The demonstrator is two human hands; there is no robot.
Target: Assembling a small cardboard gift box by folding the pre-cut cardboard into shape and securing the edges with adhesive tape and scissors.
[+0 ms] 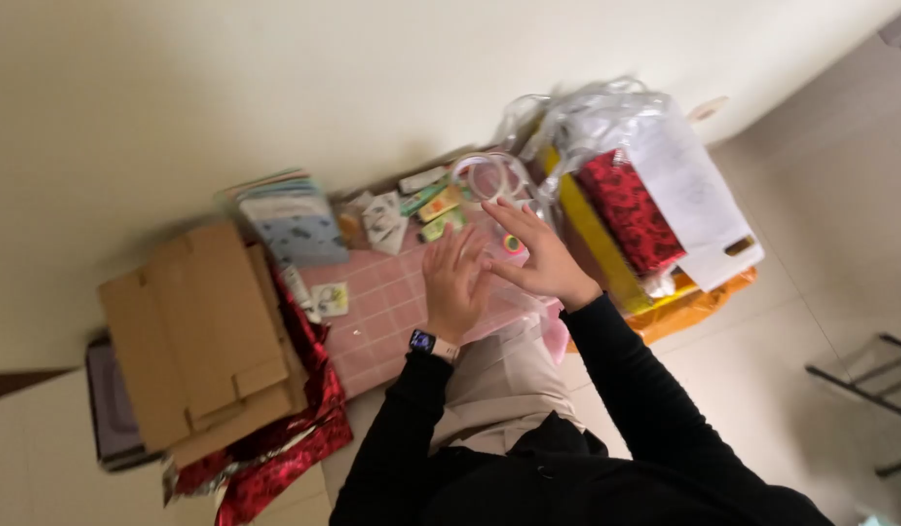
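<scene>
Left hand and right hand, both spread, hover over the pink gridded cutting mat, which looks light, flexible, best gripped at an edge.

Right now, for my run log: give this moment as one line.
left hand: open, over pink mat | right hand: open, beside it | cardboard: left of mat | tape roll: beyond hands

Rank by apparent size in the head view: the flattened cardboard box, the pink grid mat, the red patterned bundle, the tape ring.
1. flattened cardboard box
2. pink grid mat, partly hidden by the hands
3. red patterned bundle
4. tape ring
</scene>
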